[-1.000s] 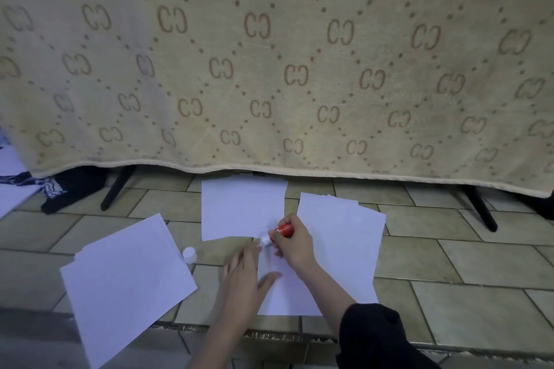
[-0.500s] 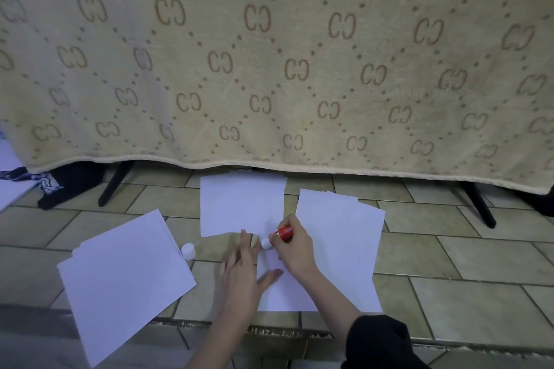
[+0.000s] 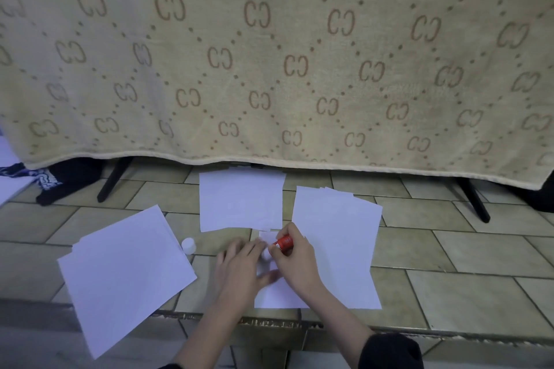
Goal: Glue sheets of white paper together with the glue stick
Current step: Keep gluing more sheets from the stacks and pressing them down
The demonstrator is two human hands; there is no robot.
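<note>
Since a second ago the left hand (image 3: 239,266) has slid rightwards, so its straight fingers now lie flat across the top corner of the sheet being glued (image 3: 281,293), almost against the right hand (image 3: 295,260), which has hardly shifted. From the left: a loose white stack (image 3: 126,272) lies askew on the tiled floor (image 3: 449,284), the glue's white cap (image 3: 189,245) stands just beside its right edge, and a single sheet (image 3: 239,201) lies farther back. The right hand grips the red glue stick (image 3: 283,243) in curled fingers, its pale tip down at the sheet's top corner, and another stack (image 3: 338,237) sits under and beyond that hand. The likely trouble is glue smearing onto the left fingertips, since they sit so close to the tip; pressing hard could also wrinkle thin paper or drag the sheet. All the paper looks plain, flat and uncreased; any glue already laid cannot be made out.
</note>
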